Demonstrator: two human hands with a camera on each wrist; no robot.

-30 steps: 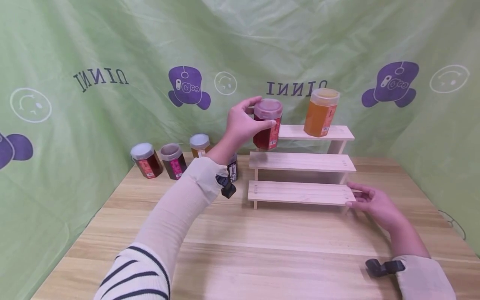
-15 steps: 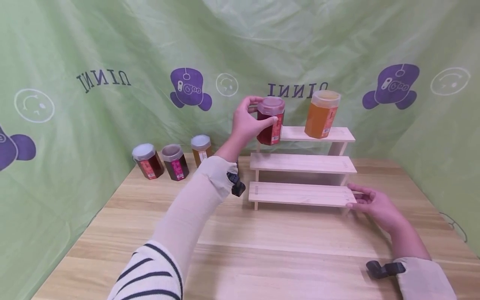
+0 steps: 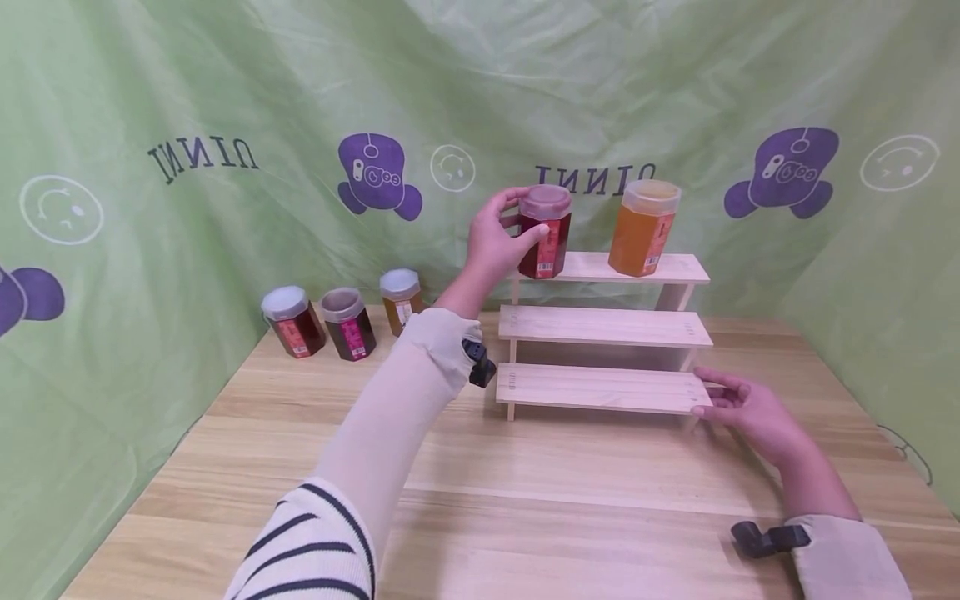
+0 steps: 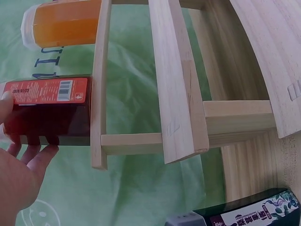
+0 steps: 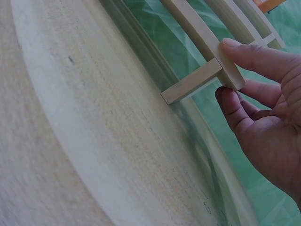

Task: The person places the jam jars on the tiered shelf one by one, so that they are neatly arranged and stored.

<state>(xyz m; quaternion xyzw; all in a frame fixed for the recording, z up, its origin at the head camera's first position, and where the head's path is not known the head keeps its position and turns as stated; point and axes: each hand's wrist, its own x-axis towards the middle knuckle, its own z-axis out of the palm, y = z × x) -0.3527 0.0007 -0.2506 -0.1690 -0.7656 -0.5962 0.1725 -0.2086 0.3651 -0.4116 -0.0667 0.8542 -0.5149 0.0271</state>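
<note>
My left hand [image 3: 495,242] grips a hexagonal jar of dark red contents [image 3: 555,250] with a pale lid and red label. It stands upright at the left end of the top tier of a three-tier wooden display shelf [image 3: 600,325]. The left wrist view shows the jar's base [image 4: 51,117] right at the top board, with thumb and fingers around its sides. An orange jar [image 3: 637,237] stands on the same tier, to the right. My right hand [image 3: 757,417] pinches the right end of the lowest board [image 5: 197,37], thumb on its upper face, fingers below.
Several jars stand on the wooden table [image 3: 247,450] left of the shelf: a red-brown one [image 3: 298,332], a dark one with a pink label [image 3: 351,335] and an amber one [image 3: 401,304]. Another dark jar [image 4: 249,212] is near the shelf's left side. A green cloth [image 3: 300,83] hangs behind.
My left hand has carried the dark red jar up, slightly right and back, from in front of the shelf to the top tier's left end. My right hand has stayed put.
</note>
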